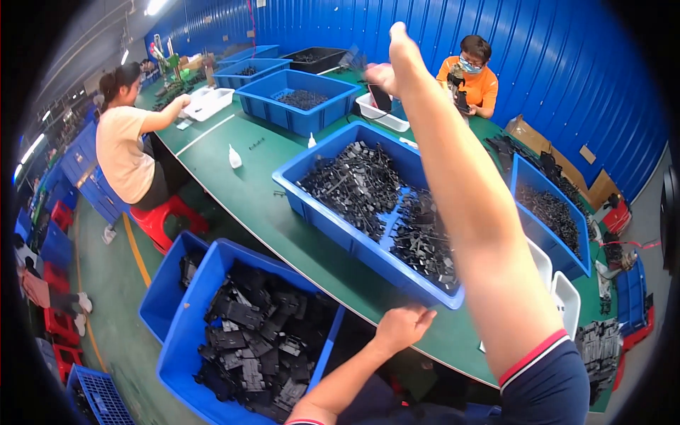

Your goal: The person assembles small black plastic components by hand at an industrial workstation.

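My right arm stretches far across the table, and my right hand [397, 64] is raised at its end, slightly blurred. Its thumb stands apart from the fingers, and nothing shows in it. Just below the thumb is a dark flat device [380, 98], like a phone, by a white tray [384, 119]. My left hand [404, 329] rests at the near table edge, fingers loosely extended beside the near corner of a large blue bin [354, 244]. I cannot tell whether it touches the bin. Inside that bin lie two heaps of small black plastic parts [358, 180].
Below the table's left edge, a blue crate [188, 340] holds larger black plastic parts [262, 340]. More blue bins [297, 88] stand farther back; another [552, 212] is at right. A white squeeze bottle [234, 156] stands on the green table [234, 191]. Two co-workers sit across and left.
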`<state>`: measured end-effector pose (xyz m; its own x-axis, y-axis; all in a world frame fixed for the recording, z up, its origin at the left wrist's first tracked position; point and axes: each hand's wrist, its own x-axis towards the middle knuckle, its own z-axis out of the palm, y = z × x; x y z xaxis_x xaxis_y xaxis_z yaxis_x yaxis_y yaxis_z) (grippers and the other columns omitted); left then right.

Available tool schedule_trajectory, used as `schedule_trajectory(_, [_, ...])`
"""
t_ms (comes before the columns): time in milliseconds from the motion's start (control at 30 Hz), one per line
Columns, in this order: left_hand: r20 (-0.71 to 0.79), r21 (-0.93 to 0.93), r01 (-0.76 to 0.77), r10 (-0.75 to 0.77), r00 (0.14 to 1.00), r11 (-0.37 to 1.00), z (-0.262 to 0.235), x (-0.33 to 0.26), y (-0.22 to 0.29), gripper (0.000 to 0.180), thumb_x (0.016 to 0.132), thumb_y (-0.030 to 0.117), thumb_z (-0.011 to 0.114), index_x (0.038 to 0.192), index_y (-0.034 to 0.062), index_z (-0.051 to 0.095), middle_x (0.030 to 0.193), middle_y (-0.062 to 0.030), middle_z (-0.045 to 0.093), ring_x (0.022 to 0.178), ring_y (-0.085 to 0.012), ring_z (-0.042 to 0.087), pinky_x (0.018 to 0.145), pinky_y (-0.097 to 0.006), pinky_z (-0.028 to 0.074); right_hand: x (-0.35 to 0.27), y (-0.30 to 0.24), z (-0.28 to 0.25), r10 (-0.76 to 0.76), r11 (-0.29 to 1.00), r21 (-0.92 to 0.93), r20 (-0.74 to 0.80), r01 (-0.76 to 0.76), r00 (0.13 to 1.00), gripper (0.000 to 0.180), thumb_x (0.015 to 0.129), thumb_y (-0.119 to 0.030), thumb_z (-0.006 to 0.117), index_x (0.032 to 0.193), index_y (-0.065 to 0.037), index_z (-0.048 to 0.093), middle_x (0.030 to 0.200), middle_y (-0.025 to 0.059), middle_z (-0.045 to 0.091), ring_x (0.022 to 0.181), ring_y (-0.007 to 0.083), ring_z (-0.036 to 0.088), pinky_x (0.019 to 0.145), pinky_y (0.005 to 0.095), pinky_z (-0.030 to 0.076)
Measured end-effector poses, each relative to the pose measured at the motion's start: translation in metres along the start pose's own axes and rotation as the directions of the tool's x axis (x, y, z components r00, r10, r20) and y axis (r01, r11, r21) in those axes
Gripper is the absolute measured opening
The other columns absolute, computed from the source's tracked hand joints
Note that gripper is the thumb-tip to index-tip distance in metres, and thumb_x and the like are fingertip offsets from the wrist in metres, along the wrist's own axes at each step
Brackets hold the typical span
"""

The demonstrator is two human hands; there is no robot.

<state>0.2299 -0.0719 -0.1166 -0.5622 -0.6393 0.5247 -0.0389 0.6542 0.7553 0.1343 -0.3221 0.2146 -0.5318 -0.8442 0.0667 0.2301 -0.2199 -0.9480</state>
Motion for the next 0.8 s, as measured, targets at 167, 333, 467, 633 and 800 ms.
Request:
schedule_trajectory(167, [-0.062, -0.038, 0.008, -0.01, 0.998, 0.999, -0.008, -0.011, -0.004, 0.019, 0.08, 0.019, 0.065, 0.07, 0.0035, 0.06, 0.065, -0.0119, 0.059, 0.057, -0.0302, 0.059, 0.05, -0.039, 0.047, 0.013, 0.039, 0.008, -0.176, 0.811, -0.544, 0.121, 0.214, 0.977, 0.065, 0.086, -0.055, 0.042, 0.101, 0.007, 0.056, 0.096, 0.0169, 0.061, 0.084, 0.0274, 0.061, 0.076, 0.0425, 0.049])
schedule_trajectory(333, [-0.041, -0.051, 0.009, -0.011, 0.999, 0.999, -0.012, -0.013, -0.003, 0.017, 0.079, 0.019, 0.066, 0.072, 0.0042, 0.06, 0.065, -0.0114, 0.059, 0.055, -0.0298, 0.058, 0.048, -0.038, 0.046, -0.044, 0.062, -0.048, 0.121, 0.73, -0.669, 0.33, 0.141, 0.936, 0.046, 0.085, -0.044, 0.056, 0.092, 0.002, 0.06, 0.083, 0.0072, 0.061, 0.074, 0.0167, 0.062, 0.064, 0.0271, 0.051])
schedule_trajectory(467, [-0.012, -0.028, -0.024, 0.024, 1.0, 0.999, -0.01, -0.006, -0.01, 0.021, 0.079, 0.021, 0.066, 0.07, 0.0046, 0.058, 0.063, -0.0116, 0.057, 0.058, -0.0309, 0.058, 0.049, -0.039, 0.046, -0.092, 0.06, -0.111, 0.21, 0.613, -0.764, 0.406, 0.204, 0.889, 0.037, 0.085, -0.037, 0.06, 0.089, 0.0, 0.063, 0.078, 0.0041, 0.062, 0.069, 0.012, 0.062, 0.062, 0.0244, 0.05])
schedule_trajectory(633, [-0.01, -0.065, 0.012, -0.013, 1.0, 0.998, -0.013, -0.003, -0.01, 0.015, 0.076, 0.016, 0.067, 0.071, 0.0044, 0.059, 0.068, -0.0114, 0.06, 0.059, -0.0299, 0.059, 0.052, -0.038, 0.048, -0.136, 0.052, -0.188, 0.133, 0.396, -0.876, 0.352, 0.276, 0.926, 0.029, 0.084, -0.03, 0.061, 0.086, -0.002, 0.065, 0.067, 0.0035, 0.061, 0.061, 0.0083, 0.054, 0.054, 0.025, 0.044])
schedule_trajectory(800, [0.103, -0.249, 0.093, -0.069, 0.992, 0.964, -0.02, -0.003, 0.004, 0.012, 0.076, 0.012, 0.069, 0.074, 0.0022, 0.063, 0.067, -0.0088, 0.061, 0.05, -0.0179, 0.057, 0.046, -0.028, 0.045, -0.17, 0.043, -0.252, 0.221, 0.423, -0.906, 0.092, -0.011, 0.971, 0.022, 0.087, -0.022, 0.06, 0.088, -0.001, 0.063, 0.075, 0.0012, 0.062, 0.07, 0.0063, 0.056, 0.064, 0.0223, 0.045])
